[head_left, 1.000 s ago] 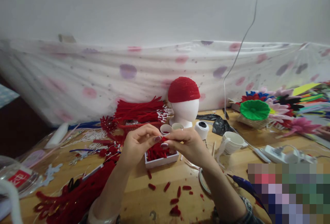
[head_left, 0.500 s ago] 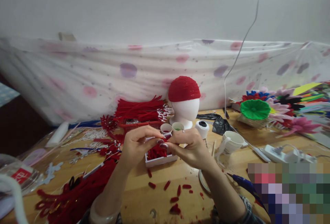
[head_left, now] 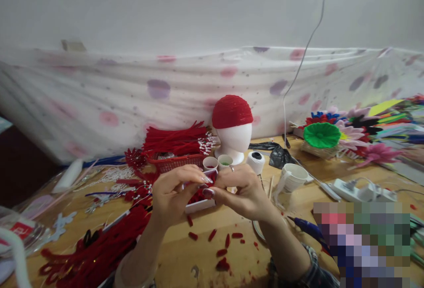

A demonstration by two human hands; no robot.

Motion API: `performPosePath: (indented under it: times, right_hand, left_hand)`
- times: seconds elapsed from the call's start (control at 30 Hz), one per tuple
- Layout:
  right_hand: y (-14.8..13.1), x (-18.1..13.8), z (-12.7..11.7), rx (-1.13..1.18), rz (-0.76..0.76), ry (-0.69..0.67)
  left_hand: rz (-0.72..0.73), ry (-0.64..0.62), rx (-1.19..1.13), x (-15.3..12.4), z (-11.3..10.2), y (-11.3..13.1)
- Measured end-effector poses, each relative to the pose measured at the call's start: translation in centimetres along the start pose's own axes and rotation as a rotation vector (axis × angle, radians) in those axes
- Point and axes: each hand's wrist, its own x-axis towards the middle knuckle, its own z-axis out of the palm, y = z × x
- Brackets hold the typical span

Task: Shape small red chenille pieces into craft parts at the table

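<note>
My left hand [head_left: 175,193] and my right hand [head_left: 241,191] meet at the fingertips above a small white box [head_left: 200,206]. Thumb and forefinger of each are pinched together. Whatever lies between them is mostly covered by the fingers; some red shows there, but I cannot separate it from the red pieces [head_left: 196,198] in the box behind. Short fuzzy red pieces [head_left: 212,235] lie scattered on the wooden table [head_left: 185,266] below my hands. Two small cups stand just beyond my fingers, one with dark red bits [head_left: 210,163] and one with green bits [head_left: 225,161].
Behind stand a white foam head [head_left: 233,138] wearing a red wrapped cap and a red basket [head_left: 175,162] of fuzzy red stems. To the right are a thread spool [head_left: 256,162], a white mug [head_left: 294,178], a power strip [head_left: 361,193] and fuzzy flowers [head_left: 322,135]. Red strands [head_left: 99,248] lie left.
The view has shifted slightly, so everything sits a little further left. My fingers have turned a little against each other, still pinched close together above the box.
</note>
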Motion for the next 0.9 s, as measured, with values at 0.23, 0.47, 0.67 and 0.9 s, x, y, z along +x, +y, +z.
performPosePath:
  times: [0.23, 0.47, 0.67, 0.9]
  right_hand:
    - [-1.0, -0.1, 0.3, -0.086, -0.189, 0.033]
    - [-1.6, -0.7, 0.2, -0.221, -0.226, -0.043]
    - [-1.7, -0.7, 0.0, -0.257, -0.190, -0.115]
    - [-0.6, -0.5, 0.9, -0.361, -0.178, -0.128]
  left_hand:
    - [0.020, -0.027, -0.086, 0.1, 0.0, 1.7]
    - [-0.015, -0.041, 0.017, -0.5, -0.3, 3.2]
    - [-0.037, 0.002, 0.099, -0.8, -0.3, 3.9]
    - [-0.163, -0.065, 0.360, -0.8, 0.6, 4.7]
